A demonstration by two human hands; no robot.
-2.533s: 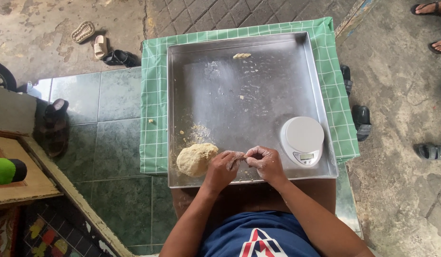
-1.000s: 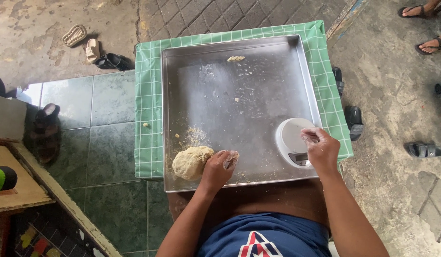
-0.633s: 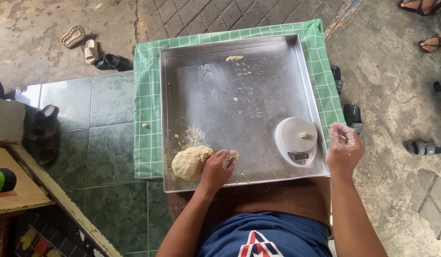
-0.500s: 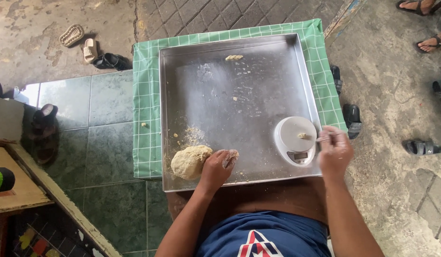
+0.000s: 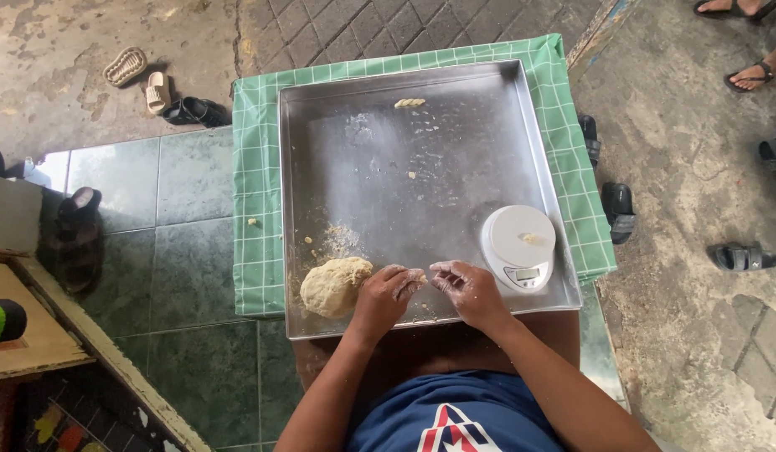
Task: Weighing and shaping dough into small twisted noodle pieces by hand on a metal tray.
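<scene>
Yellow dough (image 5: 335,285) sits in a soft lump at about 7 o'clock in the big shiny metal tray (image 5: 363,201). The left hand (image 5: 386,295) is just beside it, fingers curled in, and the right hand (image 5: 470,289) is close by at 6 o'clock. Their fingertips come together over the tray, and they look pressed on a tiny bit of dough, though it is too small to see clearly. Both hands are dusty with flour.

A white round kitchen scale (image 5: 518,247) stands at 4 o'clock, with a small crumb on top. A small rolled piece (image 5: 409,103) lies far off at 12 o'clock.

The hands work right at the near edge of the tray, so I think a little piece could slip and drop off onto the floor. Sticky fingers might hold on to the dough and pull it out of shape. The right arm is near the scale, and a bump could push it or shake the crumb off. Some crumbs (image 5: 252,222) already lie on the green checked cloth (image 5: 258,167).
</scene>
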